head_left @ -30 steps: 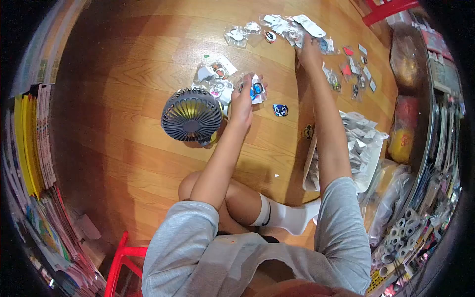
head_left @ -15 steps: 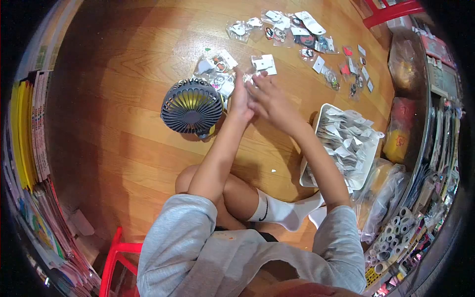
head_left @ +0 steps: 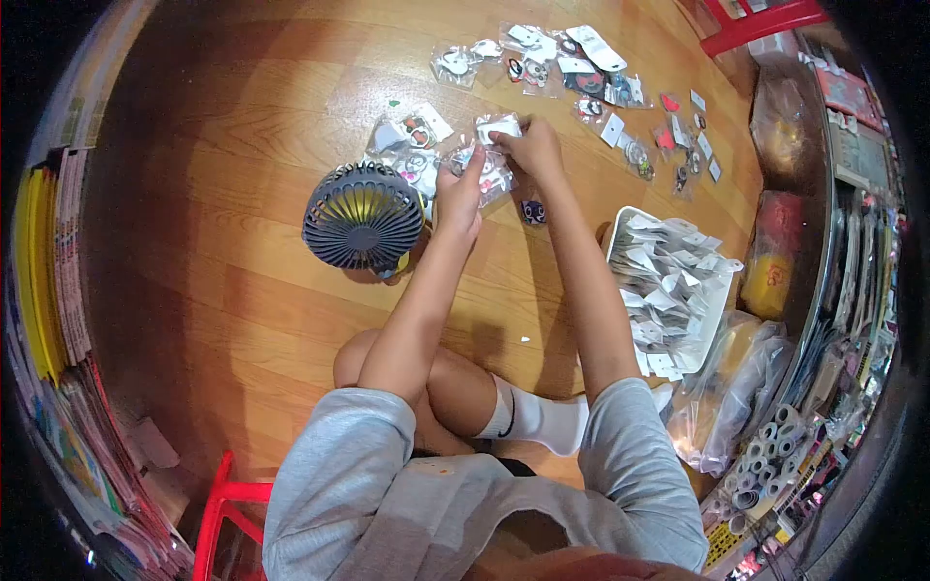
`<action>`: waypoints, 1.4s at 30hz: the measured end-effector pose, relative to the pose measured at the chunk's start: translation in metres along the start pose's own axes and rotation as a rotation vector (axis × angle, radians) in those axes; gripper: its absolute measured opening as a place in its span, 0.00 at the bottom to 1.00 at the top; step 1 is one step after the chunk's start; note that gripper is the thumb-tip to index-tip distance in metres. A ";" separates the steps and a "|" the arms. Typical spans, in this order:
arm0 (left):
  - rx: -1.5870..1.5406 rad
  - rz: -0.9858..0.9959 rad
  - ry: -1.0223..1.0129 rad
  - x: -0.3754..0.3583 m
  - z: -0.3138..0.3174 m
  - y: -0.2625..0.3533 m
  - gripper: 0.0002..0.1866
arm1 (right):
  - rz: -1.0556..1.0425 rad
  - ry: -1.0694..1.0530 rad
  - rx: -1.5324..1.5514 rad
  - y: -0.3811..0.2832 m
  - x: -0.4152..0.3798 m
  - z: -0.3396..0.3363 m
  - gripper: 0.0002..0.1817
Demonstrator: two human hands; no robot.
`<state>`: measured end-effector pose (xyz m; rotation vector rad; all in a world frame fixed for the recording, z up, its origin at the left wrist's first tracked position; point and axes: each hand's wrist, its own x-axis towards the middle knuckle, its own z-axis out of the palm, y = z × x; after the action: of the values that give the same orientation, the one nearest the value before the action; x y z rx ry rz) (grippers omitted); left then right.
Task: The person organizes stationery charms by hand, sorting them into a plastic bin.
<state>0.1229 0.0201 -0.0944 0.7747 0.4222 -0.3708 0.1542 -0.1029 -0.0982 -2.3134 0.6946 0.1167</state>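
Note:
My right hand (head_left: 536, 155) pinches the white card top (head_left: 498, 127) of a small clear plastic packet. Thumb raised, my left hand (head_left: 459, 198) closes on the near left side of the packet (head_left: 492, 177); its fingers are partly hidden behind the thumb and palm. Small printed trinkets show through the plastic. Left of the hands is a pile of similar packets (head_left: 415, 136) with white cards. A dark purple trinket (head_left: 533, 211) lies on the floor just below my right wrist.
A dark round fan (head_left: 363, 218) stands beside my left forearm. At right, a white tray (head_left: 720, 320) holds many carded packets. More packets (head_left: 542, 63) are spread at the back, with red ones (head_left: 665, 137) further right. Shelves and wrapped goods line both sides; a red stool (head_left: 225, 494) stands lower left.
My hands, close together before, have moved apart, and the right now grips a packet's white card. The purple trinket has come into view on the floor. The whole view has shifted slightly.

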 end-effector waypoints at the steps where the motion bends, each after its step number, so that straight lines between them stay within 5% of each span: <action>1: 0.016 0.023 0.021 -0.001 -0.001 -0.001 0.16 | 0.004 -0.004 -0.001 0.005 -0.001 -0.001 0.26; 5: 0.061 0.001 0.010 0.001 -0.006 -0.002 0.17 | -0.035 0.024 0.239 0.011 -0.019 -0.038 0.23; 7: 0.083 0.012 0.000 0.005 -0.010 -0.007 0.21 | 0.040 -0.204 0.814 0.001 -0.036 -0.068 0.17; 11: -0.025 -0.139 -0.020 -0.007 0.004 0.005 0.20 | 0.068 -0.401 0.572 -0.004 -0.054 -0.048 0.16; 13: -0.167 -0.169 -0.173 0.002 -0.006 0.003 0.22 | -0.158 -0.218 0.019 -0.005 -0.056 -0.039 0.20; 15: -0.228 -0.169 -0.174 0.000 -0.007 0.007 0.19 | -0.186 -0.265 -0.065 -0.017 -0.052 -0.044 0.19; 17: 0.048 -0.029 -0.203 -0.001 -0.004 0.006 0.16 | -0.210 -0.303 -0.155 -0.022 -0.039 -0.056 0.18; 19: 0.008 -0.068 -0.190 -0.003 -0.001 0.004 0.16 | -0.106 -0.556 0.105 -0.014 -0.012 -0.072 0.19; 21: -0.073 -0.140 -0.156 -0.005 -0.001 0.006 0.15 | -0.044 -0.163 0.332 -0.001 0.023 -0.078 0.27; 22: -0.050 -0.146 -0.177 -0.005 0.000 0.009 0.15 | -0.052 -0.165 0.340 0.009 0.042 -0.071 0.27; 24: -0.036 -0.141 -0.177 -0.005 0.000 0.008 0.15 | -0.099 0.424 0.080 0.021 0.065 -0.057 0.27; 27: -0.024 -0.144 -0.206 -0.007 0.006 0.009 0.14 | 0.117 0.410 -0.217 -0.002 0.061 -0.038 0.27; 29: 0.006 -0.136 -0.147 -0.009 0.006 0.010 0.14 | 0.023 0.472 -0.235 0.007 0.065 -0.029 0.27; 31: -0.012 -0.170 -0.126 -0.006 0.002 0.010 0.14 | 0.142 0.217 -0.121 0.006 0.064 -0.033 0.24; 33: -0.021 -0.168 -0.091 -0.005 0.001 0.009 0.14 | 0.069 0.270 -0.030 0.021 0.064 -0.026 0.20; 35: -0.051 -0.157 -0.116 -0.003 -0.002 0.007 0.13 | -0.047 0.281 0.419 0.032 0.064 -0.025 0.14; 38: -0.105 -0.114 -0.100 -0.002 0.001 0.006 0.17 | -0.124 -0.082 0.823 -0.023 -0.017 -0.069 0.10; 42: -0.087 -0.245 -0.149 -0.003 -0.002 0.008 0.14 | -0.170 -0.457 0.732 -0.029 -0.072 -0.081 0.14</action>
<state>0.1242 0.0276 -0.0894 0.6073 0.3916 -0.6312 0.0984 -0.1063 -0.0006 -1.5507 0.2389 0.2545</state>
